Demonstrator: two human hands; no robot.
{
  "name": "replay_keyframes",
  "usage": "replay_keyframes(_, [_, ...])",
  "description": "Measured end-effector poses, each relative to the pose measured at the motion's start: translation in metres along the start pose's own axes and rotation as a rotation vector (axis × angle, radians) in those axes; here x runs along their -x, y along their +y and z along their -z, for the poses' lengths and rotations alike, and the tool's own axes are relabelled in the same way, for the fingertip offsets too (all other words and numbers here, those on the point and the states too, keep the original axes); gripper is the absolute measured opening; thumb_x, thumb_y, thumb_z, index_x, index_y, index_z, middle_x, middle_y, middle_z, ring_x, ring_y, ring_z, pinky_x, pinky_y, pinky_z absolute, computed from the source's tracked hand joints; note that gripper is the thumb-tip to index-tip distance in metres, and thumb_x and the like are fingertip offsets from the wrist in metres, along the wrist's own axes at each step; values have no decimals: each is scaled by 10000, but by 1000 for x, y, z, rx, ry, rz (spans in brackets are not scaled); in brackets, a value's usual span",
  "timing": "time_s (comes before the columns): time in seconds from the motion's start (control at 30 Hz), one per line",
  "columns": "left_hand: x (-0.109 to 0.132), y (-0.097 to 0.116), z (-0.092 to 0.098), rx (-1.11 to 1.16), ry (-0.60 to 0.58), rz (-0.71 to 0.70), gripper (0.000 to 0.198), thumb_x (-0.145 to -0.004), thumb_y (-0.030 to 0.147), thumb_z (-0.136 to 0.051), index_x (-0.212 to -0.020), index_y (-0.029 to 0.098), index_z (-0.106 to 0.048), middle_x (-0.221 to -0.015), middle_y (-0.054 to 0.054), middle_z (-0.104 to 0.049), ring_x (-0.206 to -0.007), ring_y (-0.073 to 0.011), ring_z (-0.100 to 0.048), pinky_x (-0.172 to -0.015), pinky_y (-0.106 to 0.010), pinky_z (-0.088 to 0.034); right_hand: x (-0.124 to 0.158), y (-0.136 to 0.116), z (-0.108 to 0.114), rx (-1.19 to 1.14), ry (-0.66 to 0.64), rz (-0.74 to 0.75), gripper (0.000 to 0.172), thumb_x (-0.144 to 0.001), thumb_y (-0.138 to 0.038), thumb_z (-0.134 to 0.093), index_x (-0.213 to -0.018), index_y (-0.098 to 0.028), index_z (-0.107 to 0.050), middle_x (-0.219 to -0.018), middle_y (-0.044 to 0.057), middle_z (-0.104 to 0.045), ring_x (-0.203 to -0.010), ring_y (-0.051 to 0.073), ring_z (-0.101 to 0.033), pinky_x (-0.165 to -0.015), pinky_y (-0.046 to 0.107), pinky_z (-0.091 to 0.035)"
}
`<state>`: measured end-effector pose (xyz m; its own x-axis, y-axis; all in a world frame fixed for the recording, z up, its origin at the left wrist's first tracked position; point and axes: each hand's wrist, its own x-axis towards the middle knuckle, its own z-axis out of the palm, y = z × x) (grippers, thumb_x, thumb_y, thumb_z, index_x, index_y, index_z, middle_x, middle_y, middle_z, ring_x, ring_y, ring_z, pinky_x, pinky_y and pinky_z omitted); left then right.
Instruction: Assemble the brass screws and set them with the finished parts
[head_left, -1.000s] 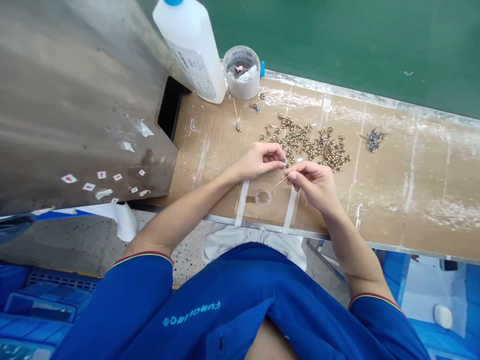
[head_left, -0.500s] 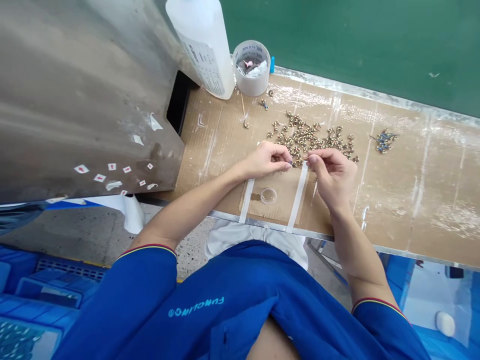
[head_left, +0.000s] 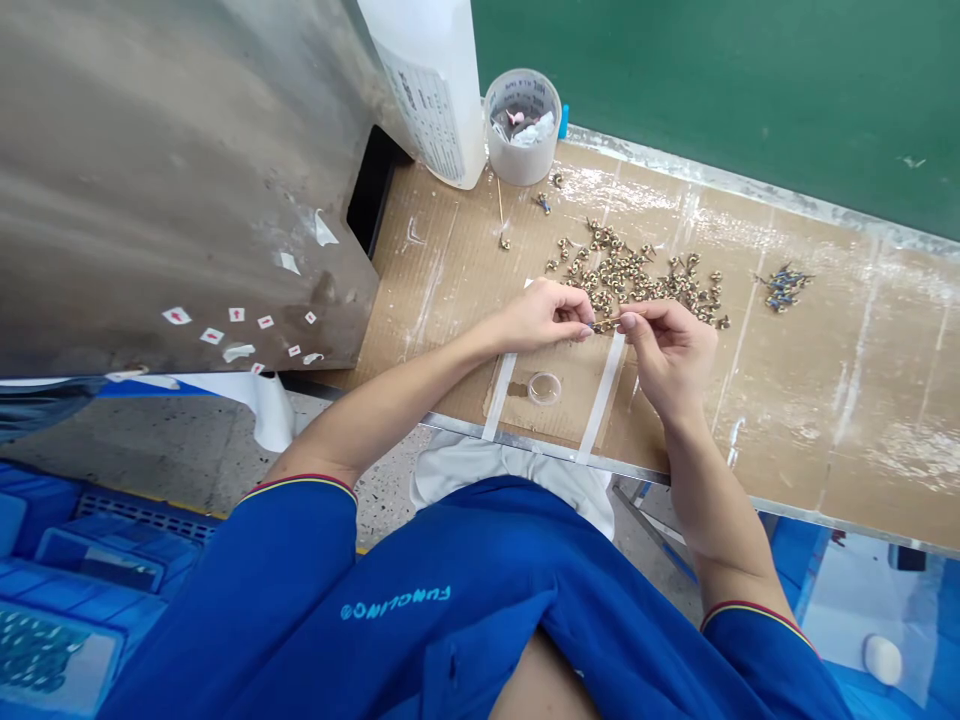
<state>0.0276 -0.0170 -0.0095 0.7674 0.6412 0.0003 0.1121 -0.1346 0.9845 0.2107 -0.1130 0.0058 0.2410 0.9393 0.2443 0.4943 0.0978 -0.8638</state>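
My left hand (head_left: pixel 546 314) is closed in a pinch at the near edge of a pile of small brass-coloured metal parts (head_left: pixel 619 265). Between its thumb and forefinger is a tiny part with a bluish end, mostly hidden. Facing it, my right hand (head_left: pixel 671 355) pinches a thin wooden stick (head_left: pixel 616 319), its tip at the small part. Below the hands a small clear round dish (head_left: pixel 544 389) sits on cardboard between two white tape strips. To the right lies a small group of blue-ended parts (head_left: pixel 784 288).
A large white bottle (head_left: pixel 439 110) and a tape-roll cup (head_left: pixel 523 150) with scraps stand at the back left. Another thin stick (head_left: pixel 500 200) lies near them. A metal panel (head_left: pixel 225 200) rises on the left. Beyond the cardboard-covered bench (head_left: pixel 862 400) is a green surface (head_left: pixel 712 90).
The view has shifted slightly, so the bench things appear a little further right. Both hands keep their pinches, with the stick still at the small part.
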Motion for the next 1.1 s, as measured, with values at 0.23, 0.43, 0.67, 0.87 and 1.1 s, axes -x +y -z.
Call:
replay_keyframes(0.23, [1,2,0,-10,-3,-1,57,-775,158,-741,-783,115,-704,-639,10,-649,-609,-83,-564,-641,-209,-439,0,2,-1,34,-16,56,300,-955,-506,-687,-875,-224,-751,-814,30,-766,-732,180,-725,-700,319,-590])
replay_keyframes(0.43, [1,1,1,-13,1,-24,81,-770,183,-746,-785,116,-705,-654,8,-655,-622,-86,-566,-647,-211,-437,-1,0,-1,47,-7,173,250,-981,-443,-672,-866,-234,-749,-811,29,-773,-724,184,-727,-679,312,-585])
replay_keyframes(0.67, [1,1,1,-15,-14,-27,89,-772,197,-742,-788,122,-696,-652,13,-645,-620,-89,-553,-635,-209,-427,-2,-2,0,117,-25,280,231,-1003,-382,-641,-855,-236,-740,-820,29,-788,-713,176,-734,-651,292,-582])
replay_keyframes(0.87, [1,-2,1,-12,-15,-56,106,-787,217,-740,-805,121,-698,-659,14,-637,-628,-87,-544,-648,-210,-425,-3,-3,1,139,-37,321,228,-1010,-360,-623,-852,-239,-733,-815,26,-785,-714,171,-731,-648,288,-580])
replay_keyframes(1.1, [0,-2,2,-49,-23,-68,103,-797,228,-735,-805,129,-708,-663,13,-624,-643,-95,-538,-652,-216,-420,-2,-3,1,123,-58,321,201,-1006,-340,-625,-864,-244,-730,-828,31,-781,-739,179,-735,-641,290,-574])
